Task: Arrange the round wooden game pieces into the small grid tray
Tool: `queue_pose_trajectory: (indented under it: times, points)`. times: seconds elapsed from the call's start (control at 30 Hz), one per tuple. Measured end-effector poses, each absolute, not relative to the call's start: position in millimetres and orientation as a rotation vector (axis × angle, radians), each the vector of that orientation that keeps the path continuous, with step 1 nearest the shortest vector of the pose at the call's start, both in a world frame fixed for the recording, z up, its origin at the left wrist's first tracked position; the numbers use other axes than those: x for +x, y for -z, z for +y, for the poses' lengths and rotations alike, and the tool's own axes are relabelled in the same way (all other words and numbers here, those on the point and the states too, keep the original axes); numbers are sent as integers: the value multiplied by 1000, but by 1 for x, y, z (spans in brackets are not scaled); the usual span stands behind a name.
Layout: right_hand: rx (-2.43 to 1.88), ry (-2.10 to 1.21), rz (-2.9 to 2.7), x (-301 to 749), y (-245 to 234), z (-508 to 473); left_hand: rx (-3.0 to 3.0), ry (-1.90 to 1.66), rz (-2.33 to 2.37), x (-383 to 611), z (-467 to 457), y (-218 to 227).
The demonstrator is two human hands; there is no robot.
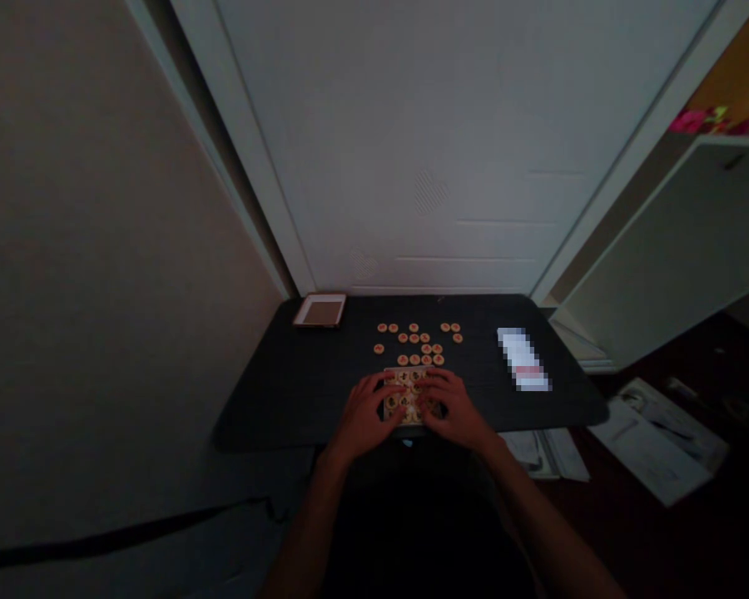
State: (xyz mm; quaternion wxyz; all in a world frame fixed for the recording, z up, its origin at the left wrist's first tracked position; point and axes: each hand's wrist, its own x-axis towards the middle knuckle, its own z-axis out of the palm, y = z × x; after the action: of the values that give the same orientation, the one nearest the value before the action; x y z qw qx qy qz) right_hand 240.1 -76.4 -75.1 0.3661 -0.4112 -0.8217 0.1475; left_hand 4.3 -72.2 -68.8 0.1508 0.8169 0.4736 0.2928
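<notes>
A shallow box (412, 370) filled with rows of round Chinese chess pieces (404, 401) sits at the near edge of the dark table. My left hand (367, 416) reaches over the box's left side, fingers spread and thumb low on the pieces. From the right, my right hand (454, 409) does the same, its fingers apart and touching the pieces. Parts of the box's sides are hidden under both hands. Just beyond the box, several loose Chinese chess pieces (414, 338) with red marks lie flat on the table.
A box lid or tray (322, 310) rests at the table's (262, 391) back left corner. On the right lies a blurred white packet or paper (523, 359). A white door panel (424, 125) stands behind the table. Papers and flat boxes (662, 441) are on the floor at right.
</notes>
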Motion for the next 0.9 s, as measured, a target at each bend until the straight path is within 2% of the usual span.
queue_pose_trajectory:
  times: [0.27, 0.57, 0.9]
  points:
    - [-1100, -343, -2001, 239, 79, -71, 2346, -840, 1342, 6, -74, 65]
    - [-1179, -263, -2132, 237, 79, -74, 2440, -779, 1332, 10, -78, 65]
    - [-1146, -329, -2091, 239, 77, -74, 2411, -752, 1340, 9, -78, 65]
